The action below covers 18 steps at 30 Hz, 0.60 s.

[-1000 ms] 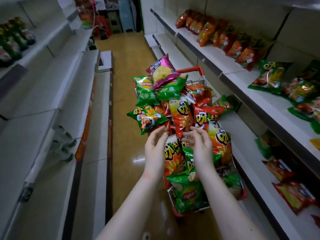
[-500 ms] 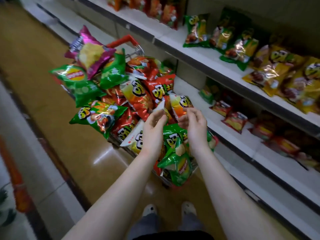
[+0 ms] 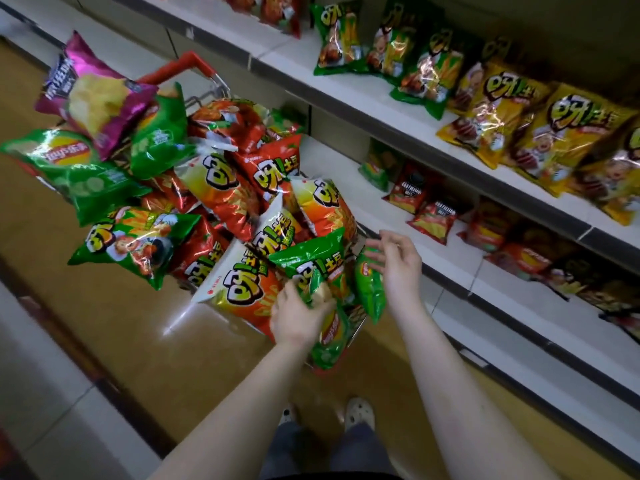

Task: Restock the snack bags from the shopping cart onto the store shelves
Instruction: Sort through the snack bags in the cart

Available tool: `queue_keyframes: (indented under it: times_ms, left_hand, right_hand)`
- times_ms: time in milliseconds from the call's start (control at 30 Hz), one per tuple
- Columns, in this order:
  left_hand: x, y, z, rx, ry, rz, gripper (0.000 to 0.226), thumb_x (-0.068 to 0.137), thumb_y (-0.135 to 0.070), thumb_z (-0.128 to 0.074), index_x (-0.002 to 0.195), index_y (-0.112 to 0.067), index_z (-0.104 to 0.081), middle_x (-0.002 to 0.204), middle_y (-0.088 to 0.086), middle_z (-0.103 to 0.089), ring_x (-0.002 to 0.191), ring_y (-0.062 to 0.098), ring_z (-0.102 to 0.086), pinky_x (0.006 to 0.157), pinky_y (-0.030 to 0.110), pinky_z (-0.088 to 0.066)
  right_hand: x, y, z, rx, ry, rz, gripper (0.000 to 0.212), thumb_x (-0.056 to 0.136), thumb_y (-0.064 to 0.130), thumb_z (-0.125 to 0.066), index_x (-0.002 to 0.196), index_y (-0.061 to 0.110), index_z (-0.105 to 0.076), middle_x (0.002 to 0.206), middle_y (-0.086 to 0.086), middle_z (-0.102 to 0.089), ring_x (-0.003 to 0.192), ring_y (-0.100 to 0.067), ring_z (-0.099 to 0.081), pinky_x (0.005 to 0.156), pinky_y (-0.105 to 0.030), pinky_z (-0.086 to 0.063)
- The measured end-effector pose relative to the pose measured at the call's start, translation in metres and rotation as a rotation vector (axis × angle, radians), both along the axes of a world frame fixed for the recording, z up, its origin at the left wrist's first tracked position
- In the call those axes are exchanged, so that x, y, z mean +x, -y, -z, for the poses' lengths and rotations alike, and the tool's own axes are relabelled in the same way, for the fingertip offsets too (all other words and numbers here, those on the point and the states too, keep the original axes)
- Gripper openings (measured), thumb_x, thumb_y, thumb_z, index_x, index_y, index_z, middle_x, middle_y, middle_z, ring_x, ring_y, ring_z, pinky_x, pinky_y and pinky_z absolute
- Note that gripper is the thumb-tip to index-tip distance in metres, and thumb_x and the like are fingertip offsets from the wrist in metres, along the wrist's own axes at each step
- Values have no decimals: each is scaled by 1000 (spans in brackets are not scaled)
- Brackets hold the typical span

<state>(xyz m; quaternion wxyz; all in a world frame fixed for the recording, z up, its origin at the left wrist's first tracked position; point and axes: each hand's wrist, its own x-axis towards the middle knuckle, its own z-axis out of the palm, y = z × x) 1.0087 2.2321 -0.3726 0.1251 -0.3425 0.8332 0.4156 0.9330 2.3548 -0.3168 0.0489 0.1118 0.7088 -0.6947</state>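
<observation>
Store shelves (image 3: 433,251) run along the right of a tan-floored aisle, partly stocked, with bare white stretches on the lower tier. Left-hand fingers (image 3: 304,289) are curled shut around the crumpled top of a green snack bag (image 3: 311,268), likely pinching the seal for a firm lift. The left hand (image 3: 294,315) sits low at the near end of the heap. The right hand (image 3: 398,268) has loose, spread fingers resting against a smaller green bag (image 3: 370,289), not clearly gripping it. Both bags lie on the overfilled shopping cart (image 3: 180,65), well piled, just beside the shelves for short reaches.
</observation>
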Motion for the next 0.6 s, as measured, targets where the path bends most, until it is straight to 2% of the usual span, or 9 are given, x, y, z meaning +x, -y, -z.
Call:
queue_keyframes:
  times_ms: [133,300,433,533,600]
  left_hand:
    - [-3,-7,5,-126,163,65,93,77,-56,-69,148,-20,-21,151,5,-35,138,29,-33,113,44,-28]
    - [-13,-15,-3,-213,279,176,75,82,-29,-70,142,-20,-26,133,10,-51,123,32,-48,99,44,-43]
    - [-16,-16,-15,-205,202,224,65,83,-21,-67,140,-23,-35,123,7,-61,109,29,-59,86,45,-54]
    - [-30,-8,-55,-103,101,260,62,81,-22,-72,135,-23,-43,114,4,-62,94,23,-64,76,39,-58]
    - [-41,-1,-91,-56,37,301,63,78,-21,-77,133,-24,-47,113,2,-60,88,21,-66,74,39,-59]
  right_hand:
    - [-9,-8,-3,8,-3,-40,18,100,14,-40,93,24,-54,93,-3,-66,80,-15,-63,74,-29,-50]
    - [-18,-16,-4,35,-5,-108,17,100,17,-42,95,25,-56,94,-1,-68,88,-19,-66,80,-29,-52]
    - [-21,-23,-1,39,8,-165,15,98,17,-46,95,26,-58,94,1,-69,90,-20,-66,83,-32,-52]
    - [-28,-29,0,78,1,-267,8,95,23,-53,100,27,-59,101,2,-68,97,-17,-65,89,-33,-50]
    - [-30,-34,-8,102,-23,-385,18,93,28,-56,110,24,-59,108,4,-65,104,-12,-61,90,-25,-49]
